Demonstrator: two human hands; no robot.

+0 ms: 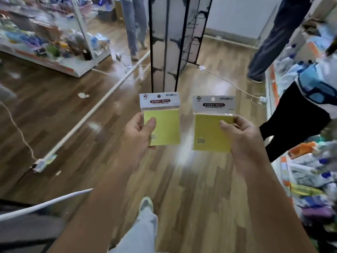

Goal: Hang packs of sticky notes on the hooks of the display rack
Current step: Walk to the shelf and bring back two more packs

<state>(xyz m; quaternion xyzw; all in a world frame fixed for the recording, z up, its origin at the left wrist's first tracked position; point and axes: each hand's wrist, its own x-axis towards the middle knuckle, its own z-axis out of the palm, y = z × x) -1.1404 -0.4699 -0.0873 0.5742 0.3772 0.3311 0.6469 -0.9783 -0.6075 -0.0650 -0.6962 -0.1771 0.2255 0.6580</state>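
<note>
My left hand (pixel 137 134) grips a pack of yellow sticky notes (pixel 165 125) by its left edge, thumb on the front. My right hand (pixel 242 139) holds a second yellow pack (pixel 207 132) by its right edge, thumb across the front. Both packs are upright with white header cards reading "STICKY NOTE" and a hang hole on top. The display rack (pixel 175 39), a tall black frame with grey panels and black hooks, stands on the floor just beyond the packs. Its hooks look bare.
Wood floor all around. A long white pole (pixel 102 105) and cables lie on the floor to the left. Stocked shelves stand at the far left (pixel 45 42) and along the right edge (pixel 310 179). Other people's legs stand behind the rack (pixel 133 28) and at the right (pixel 273 42).
</note>
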